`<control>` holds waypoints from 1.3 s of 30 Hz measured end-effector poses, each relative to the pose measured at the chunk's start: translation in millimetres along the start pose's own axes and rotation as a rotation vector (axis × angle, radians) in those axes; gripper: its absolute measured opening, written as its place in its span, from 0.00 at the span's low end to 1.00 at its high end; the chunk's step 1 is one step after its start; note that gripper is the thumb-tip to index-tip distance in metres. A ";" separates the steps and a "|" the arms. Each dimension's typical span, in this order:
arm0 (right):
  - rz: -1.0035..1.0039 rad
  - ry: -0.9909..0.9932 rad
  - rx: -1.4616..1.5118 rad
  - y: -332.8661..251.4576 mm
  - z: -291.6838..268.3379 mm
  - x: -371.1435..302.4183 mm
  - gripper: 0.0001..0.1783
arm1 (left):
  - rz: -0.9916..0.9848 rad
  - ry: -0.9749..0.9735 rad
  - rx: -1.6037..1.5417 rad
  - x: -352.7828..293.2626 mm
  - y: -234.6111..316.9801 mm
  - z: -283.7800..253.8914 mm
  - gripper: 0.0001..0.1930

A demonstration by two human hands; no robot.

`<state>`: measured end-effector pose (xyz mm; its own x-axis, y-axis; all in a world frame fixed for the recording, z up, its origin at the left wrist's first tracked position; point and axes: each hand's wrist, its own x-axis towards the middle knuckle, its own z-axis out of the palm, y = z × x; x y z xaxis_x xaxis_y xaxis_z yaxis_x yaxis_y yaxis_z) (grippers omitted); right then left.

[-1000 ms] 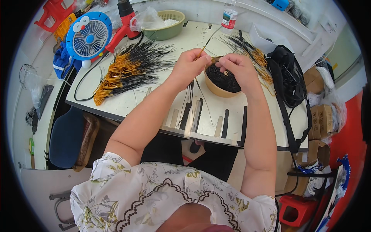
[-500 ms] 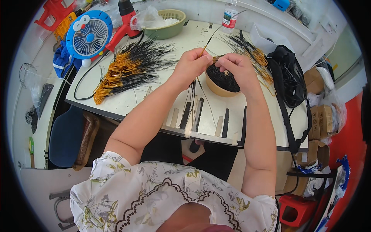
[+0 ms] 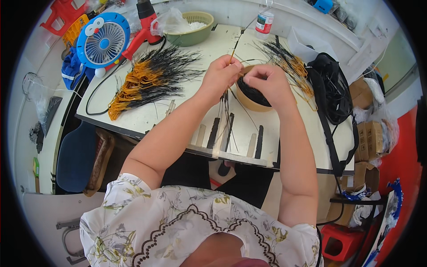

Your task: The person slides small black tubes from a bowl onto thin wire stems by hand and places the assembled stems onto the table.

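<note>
My left hand (image 3: 221, 78) is closed round thin orange-and-black wires (image 3: 231, 54). One of them rises past my fingers toward the back of the table, and several black ends hang below the hand. My right hand (image 3: 270, 83) is beside it, over a tan bowl (image 3: 252, 105) filled with short black pieces (image 3: 254, 93). Its thumb and fingers are pinched together, and what they grip is hidden. A fine dark strand arcs between the two hands. To the left lies a big bundle of orange-and-black wires (image 3: 135, 84). A smaller wire bundle (image 3: 293, 64) rests right of the bowl.
A blue fan (image 3: 103, 42), a red heat gun (image 3: 148, 22) and a green basket (image 3: 192, 36) stand at the back left. At the back are a bottle (image 3: 264, 23) and a white bin (image 3: 307, 44). A black bag (image 3: 331, 89) covers the right edge.
My right hand has moved away from my left hand, slightly right and down, opening a gap between them. The wire in my left hand has become more upright.
</note>
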<state>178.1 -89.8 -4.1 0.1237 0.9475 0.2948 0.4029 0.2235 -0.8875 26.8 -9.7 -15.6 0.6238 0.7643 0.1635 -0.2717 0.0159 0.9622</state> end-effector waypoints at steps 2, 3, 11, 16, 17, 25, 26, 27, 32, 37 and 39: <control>0.038 -0.064 -0.124 -13.0 -1.0 -3.4 0.04 | -0.072 0.030 0.006 2.2 -0.4 -7.5 0.06; 0.029 0.001 -0.160 -21.1 -4.4 -6.3 0.05 | -0.070 0.028 0.006 2.3 0.5 -9.0 0.06; -0.341 0.347 -0.520 -17.4 -28.0 -4.4 0.07 | -0.150 -0.182 -0.085 1.9 4.2 -9.0 0.06; -0.074 0.111 -0.380 -22.4 -27.3 -3.5 0.07 | -0.159 -0.205 -0.081 0.3 5.3 -10.0 0.05; -0.070 0.116 -0.350 -20.7 -26.5 -3.3 0.07 | -0.152 -0.195 -0.089 0.0 5.1 -9.7 0.05; -0.081 0.043 -0.231 -10.8 -27.1 -0.9 0.05 | -0.156 -0.190 -0.077 -0.2 5.9 -10.2 0.05; -0.073 0.042 -0.195 -10.6 -26.7 -1.1 0.05 | -0.158 -0.185 -0.073 -0.5 6.5 -9.8 0.05; -0.064 0.042 -0.159 -10.6 -26.7 -1.5 0.05 | -0.158 -0.185 -0.074 -0.7 6.8 -9.4 0.05; -0.038 0.047 -0.123 -8.0 -23.7 0.1 0.05 | -0.163 -0.192 -0.051 -1.4 7.8 -9.0 0.06; -0.125 0.061 -0.183 -3.9 -22.7 0.0 0.06 | -0.164 -0.207 -0.056 -1.1 6.0 -9.2 0.06; -0.166 0.056 -0.211 -2.3 -22.7 0.9 0.05 | -0.165 -0.208 -0.059 -1.2 5.7 -9.3 0.06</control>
<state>197.8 -94.6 6.2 0.0879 0.8863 0.4546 0.6009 0.3168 -0.7339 17.6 -4.5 -12.3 0.7987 0.5995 0.0526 -0.1924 0.1715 0.9662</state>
